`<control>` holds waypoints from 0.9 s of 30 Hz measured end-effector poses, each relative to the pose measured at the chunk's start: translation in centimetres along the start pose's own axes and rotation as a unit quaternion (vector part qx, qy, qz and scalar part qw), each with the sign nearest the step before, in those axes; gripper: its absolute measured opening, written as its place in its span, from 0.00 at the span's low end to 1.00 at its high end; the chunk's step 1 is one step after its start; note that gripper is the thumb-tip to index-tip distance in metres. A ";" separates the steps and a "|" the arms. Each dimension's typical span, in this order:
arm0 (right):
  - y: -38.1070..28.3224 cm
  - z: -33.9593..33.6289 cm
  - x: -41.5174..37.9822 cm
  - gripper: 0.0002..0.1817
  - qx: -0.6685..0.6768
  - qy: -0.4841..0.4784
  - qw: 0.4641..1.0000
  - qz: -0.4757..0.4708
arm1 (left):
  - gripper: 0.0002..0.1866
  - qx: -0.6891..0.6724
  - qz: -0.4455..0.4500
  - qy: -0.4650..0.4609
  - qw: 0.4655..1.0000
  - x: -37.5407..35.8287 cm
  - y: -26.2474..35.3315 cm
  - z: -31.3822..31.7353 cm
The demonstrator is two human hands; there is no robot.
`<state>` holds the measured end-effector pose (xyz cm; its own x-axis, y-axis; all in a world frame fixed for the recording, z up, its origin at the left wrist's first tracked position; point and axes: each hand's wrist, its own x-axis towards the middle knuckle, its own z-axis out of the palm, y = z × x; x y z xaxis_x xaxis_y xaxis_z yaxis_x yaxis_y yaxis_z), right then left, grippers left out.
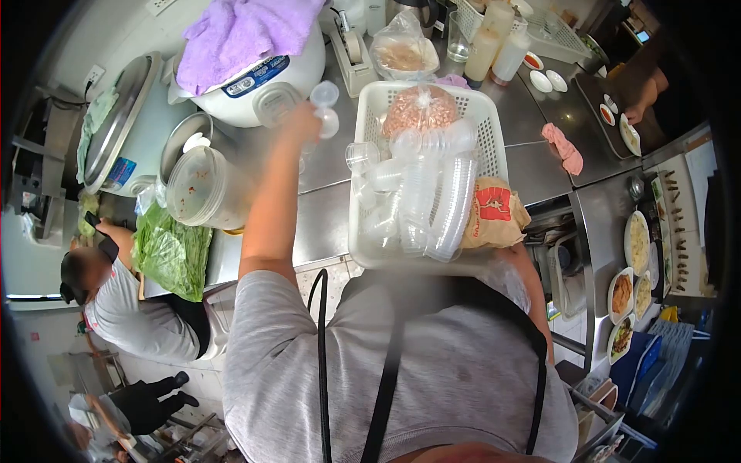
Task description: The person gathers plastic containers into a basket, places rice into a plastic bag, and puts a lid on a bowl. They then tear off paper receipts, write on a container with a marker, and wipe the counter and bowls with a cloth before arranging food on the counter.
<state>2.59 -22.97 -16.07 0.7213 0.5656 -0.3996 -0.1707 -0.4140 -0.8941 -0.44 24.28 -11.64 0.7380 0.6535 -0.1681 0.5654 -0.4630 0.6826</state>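
Observation:
My left hand (302, 127) reaches forward beside the white rice cooker (266, 85). Small clear plastic cups (325, 95) are at its fingertips; blur hides whether the fingers grip any. My right forearm (532, 297) runs up to the near right corner of a white plastic basket (359, 224), where the paper bag and basket hide that hand. Inside the basket lie nested stacks of clear plastic cups (451, 204), a knotted bag of pinkish pieces (421, 108) and a brown paper bag (494, 212) with a red print.
A tape dispenser (351, 58), bottles (509, 58) and a pink cloth (562, 148) sit on the steel counter. Left are a clear tub (202, 185) and bagged greens (176, 247). Filled dishes (621, 293) stand right. Another person's hand (639, 104) touches a tray; other people are at left.

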 end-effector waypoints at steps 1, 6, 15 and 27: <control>0.0 0.0 -0.1 0.24 -0.004 0.000 1.000 -0.002 | 0.21 0.008 -0.010 -0.009 1.000 0.0 -0.8 0.3; 0.3 -0.5 0.0 0.24 -0.022 0.008 1.000 -0.005 | 0.34 0.082 0.027 0.061 0.994 -2.4 -0.3 -0.2; -3.1 1.2 -1.1 0.27 0.028 0.068 0.995 0.071 | 0.25 -0.088 0.116 -0.028 0.989 -10.6 5.8 2.4; -0.5 0.2 -0.7 0.28 0.052 0.037 0.995 0.082 | 0.28 0.251 0.059 0.265 0.929 -8.2 -1.7 -0.6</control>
<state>2.06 -22.97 -15.38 0.7244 0.4412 -0.5297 -0.3560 -0.4185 -0.8355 -7.64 20.08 -11.03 0.5955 0.7222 0.3519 0.6912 -0.6838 0.2336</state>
